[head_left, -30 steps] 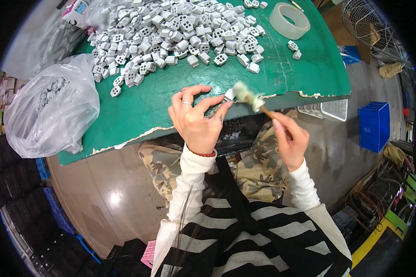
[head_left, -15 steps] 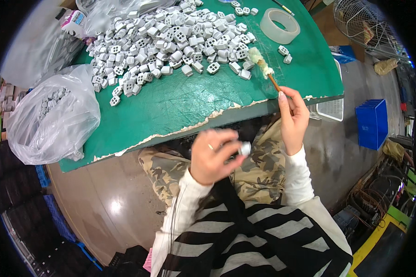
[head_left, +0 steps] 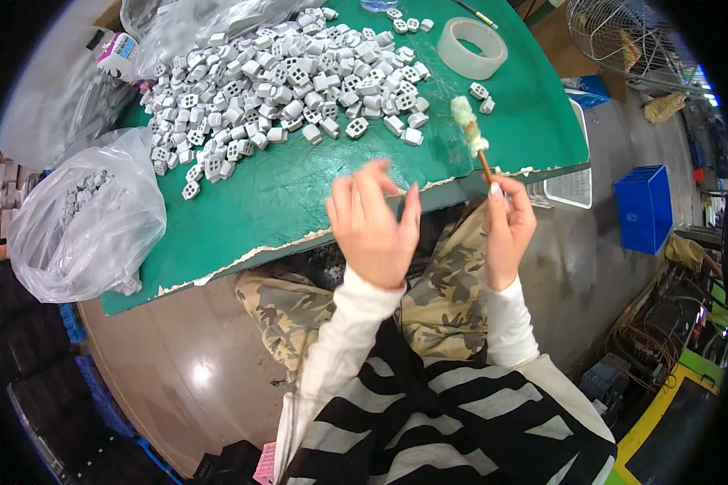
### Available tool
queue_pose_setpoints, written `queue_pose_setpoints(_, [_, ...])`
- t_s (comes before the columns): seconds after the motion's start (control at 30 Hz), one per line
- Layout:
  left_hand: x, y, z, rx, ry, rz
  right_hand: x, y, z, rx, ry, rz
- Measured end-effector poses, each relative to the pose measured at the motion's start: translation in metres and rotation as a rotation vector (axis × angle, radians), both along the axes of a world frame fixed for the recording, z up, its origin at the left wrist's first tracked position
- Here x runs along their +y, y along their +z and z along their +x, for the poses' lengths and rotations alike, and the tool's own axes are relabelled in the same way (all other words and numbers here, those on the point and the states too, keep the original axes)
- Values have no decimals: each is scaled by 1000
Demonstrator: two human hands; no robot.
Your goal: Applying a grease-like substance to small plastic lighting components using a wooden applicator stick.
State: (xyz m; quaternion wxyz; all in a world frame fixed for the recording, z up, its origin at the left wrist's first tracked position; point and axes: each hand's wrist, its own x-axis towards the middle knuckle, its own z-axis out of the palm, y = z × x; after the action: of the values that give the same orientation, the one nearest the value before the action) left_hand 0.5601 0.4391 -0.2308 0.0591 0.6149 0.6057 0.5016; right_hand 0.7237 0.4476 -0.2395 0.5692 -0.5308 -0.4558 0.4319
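While the right hand (head_left: 505, 230) pinches a thin brown stick tipped with a fluffy white cotton wad (head_left: 471, 136), the swab end points up over the green table (head_left: 299, 194), kept clear of the lap. The left hand (head_left: 374, 222) hangs empty with fingers spread above the table's edge, just short of the heap of small grey perforated blocks (head_left: 283, 81). A clear plastic bag (head_left: 85, 218) of more blocks sits at the table's left corner, within reach.
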Motion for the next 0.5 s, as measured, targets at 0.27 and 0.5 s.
queue_pose_setpoints(0.27, [63,-11,12,133,129,-190,-20,4,7,7,6,-5])
queue_pose_setpoints(0.5, [37,-9,-25,72,-219,-215,-19,-6,13,-113,82,3])
